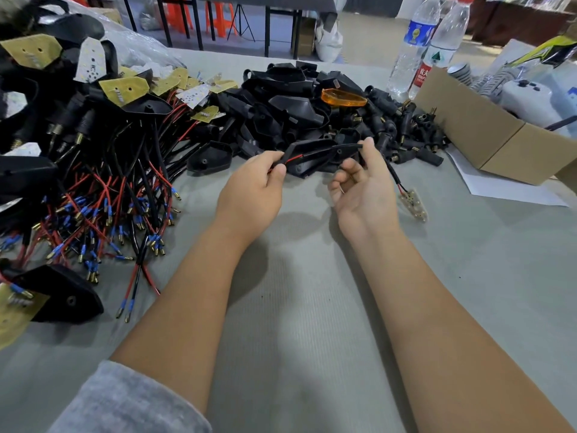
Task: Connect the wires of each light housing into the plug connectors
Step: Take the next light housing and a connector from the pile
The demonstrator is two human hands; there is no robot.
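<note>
Here, taken from the biggest thing down:

Table (296,307): grey ribbed mat, 1 surface, bare in the centre and lower frame.
Cardboard box (487,132): 1, right edge of frame, standing on a white sheet.
Wired pile (93,189): left of frame, housings with red and black leads ending in blue-sleeved brass pins; far too many and too tangled to count.
Empty shell pile (281,117): upper centre, black shells and stubby plug connectors (406,129) heaped together; uncountable, dozens by my guess.
Water bottles (437,42): 2, upper right.
Light housing (315,157): 1 in hand, just above centre, raised in front of the shell pile. Likely light, rigid plastic; best held by the shell body, not by the leads.
Left hand (253,189): thumb and forefinger pinched on the red-and-black wire pair (292,160) at the housing's left end.
Right hand (365,189): thumb and forefinger tips holding the black cable where it leaves the housing; remaining fingers loosely curled, empty.
Amber lens (343,96): 1, on top of the shell pile.
LED board (413,203): 1, dangling from the cable right of the right hand. Probably fragile at its solder joints; avoid tugging there.
Wires: thin, floppy; grip close to the tips for control.
</note>
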